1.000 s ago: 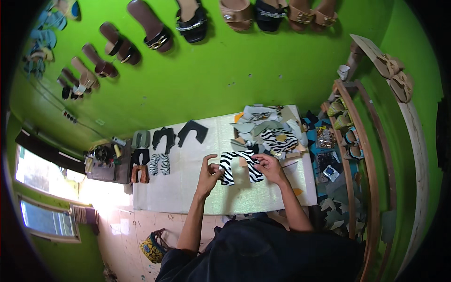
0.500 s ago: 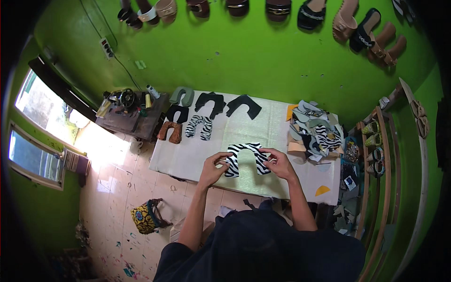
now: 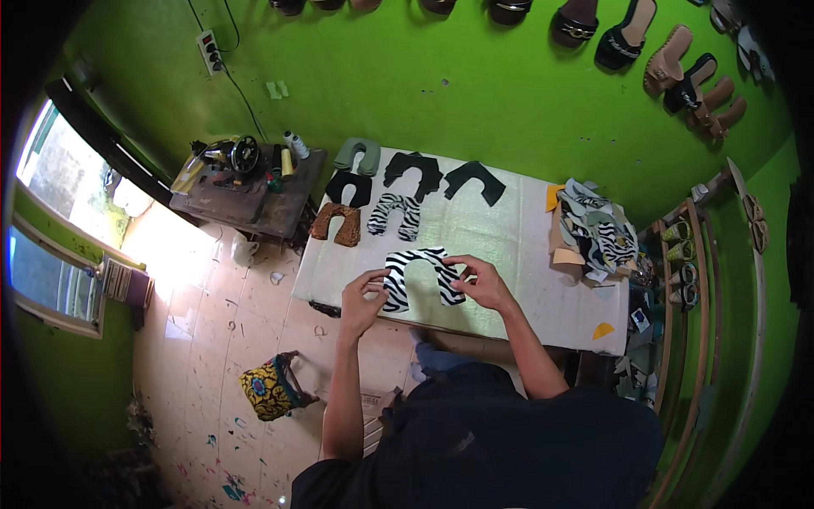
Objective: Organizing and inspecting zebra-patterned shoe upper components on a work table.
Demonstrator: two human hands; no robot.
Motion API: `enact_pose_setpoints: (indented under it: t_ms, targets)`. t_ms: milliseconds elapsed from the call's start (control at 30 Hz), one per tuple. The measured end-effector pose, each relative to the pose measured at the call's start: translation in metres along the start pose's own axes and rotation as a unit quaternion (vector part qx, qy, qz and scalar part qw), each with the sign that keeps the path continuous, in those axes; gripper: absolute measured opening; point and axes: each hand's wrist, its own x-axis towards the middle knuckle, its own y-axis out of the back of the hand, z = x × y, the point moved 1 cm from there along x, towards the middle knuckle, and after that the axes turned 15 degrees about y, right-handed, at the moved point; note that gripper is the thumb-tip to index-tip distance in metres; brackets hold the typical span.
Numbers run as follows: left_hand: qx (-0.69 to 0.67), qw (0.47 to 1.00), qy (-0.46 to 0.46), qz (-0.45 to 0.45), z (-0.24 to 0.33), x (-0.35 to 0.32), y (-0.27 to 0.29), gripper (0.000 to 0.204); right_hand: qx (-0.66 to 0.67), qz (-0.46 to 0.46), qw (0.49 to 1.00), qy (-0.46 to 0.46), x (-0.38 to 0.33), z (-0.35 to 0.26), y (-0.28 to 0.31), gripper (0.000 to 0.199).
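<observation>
Between my hands, over the near edge of the white-covered table point(image 3: 526, 310), is an arch-shaped zebra-print piece point(image 3: 397, 280). My left hand point(image 3: 363, 299) pinches its left leg between thumb and fingers. On the other leg, my right hand point(image 3: 481, 282) has a similar pinch. Farther back lie stacks of cut arch shapes: a zebra-print stack point(image 3: 395, 217), a brown patterned stack point(image 3: 337, 224), a grey-green stack point(image 3: 356, 156), and black pieces point(image 3: 411, 174). One more black arch point(image 3: 476, 182) lies to their right.
A heap of scraps point(image 3: 591, 229) covers the table's right end, with a yellow piece point(image 3: 603, 331) nearer. At the left stands a sewing machine point(image 3: 233, 155) on its own table. A patterned stool point(image 3: 273, 388) stands on the littered floor. Sandals point(image 3: 623, 38) hang on the green wall.
The view has shifted, and my body has turned toward the left. Both hands have carried the zebra-print piece leftward, closer to the stacks. Their pinch on it looks the same.
</observation>
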Motion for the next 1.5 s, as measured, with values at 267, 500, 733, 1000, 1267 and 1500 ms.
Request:
enact_pose_setpoints:
  t_ms: [267,500,733,1000,1267,1500]
  targets:
    - [0.060,0.998,-0.024,-0.006,-0.003,0.052,0.059,0.036,0.017,0.008,1.000,0.001,0.068,0.018,-0.039,0.052]
    - [0.052,0.997,0.029,-0.048,0.004,0.117,0.089,0.038,0.027,0.061,0.998,-0.009,0.114,0.043,-0.060,0.049]
    - [0.140,0.986,0.001,-0.093,0.012,0.177,0.094,0.039,-0.005,0.109,0.993,-0.041,0.139,0.063,-0.061,0.050]
    - [0.111,0.979,0.023,-0.168,0.001,0.229,0.089,0.036,-0.018,0.174,0.981,-0.079,0.141,0.096,-0.068,0.047]
    - [0.114,0.961,0.033,-0.250,0.000,0.286,0.096,0.046,-0.067,0.171,0.978,-0.093,0.169,0.091,-0.066,0.063]
    - [0.158,0.966,0.017,-0.204,-0.020,0.334,0.081,0.041,-0.075,0.199,0.970,-0.114,0.189,0.131,-0.061,0.063]
